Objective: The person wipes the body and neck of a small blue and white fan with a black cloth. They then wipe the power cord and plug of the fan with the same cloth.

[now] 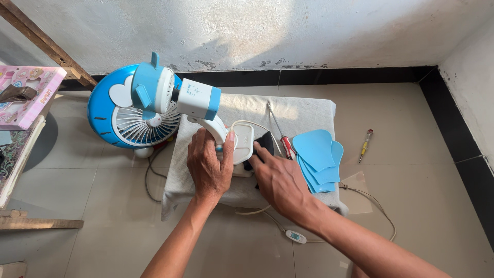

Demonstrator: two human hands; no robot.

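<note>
fan base (243, 144) between both grips

Bright daylight from upper left; glare patch on wall (247, 25); soft shadows beneath the arms; sharp focus, slight edge distortion

View: single, head-worn camera. Position: above and just behind the work, looking steeply down and forward over the person's own forearms, which enter from the bottom edge. Facing: toward a white wall (267, 31) with a black skirting strip running across the top; a second wall closes the right edge. Range: close, the hands (208, 167) sit in mid-frame, near the lens. Coverage: cloth-covered counter (309, 113) centred; tiled floor (422, 170) on all sides; a blue and white fan (149, 105) upper left; a wooden frame at the left margin. Overlap with other views: not applicable, one view only.
</note>
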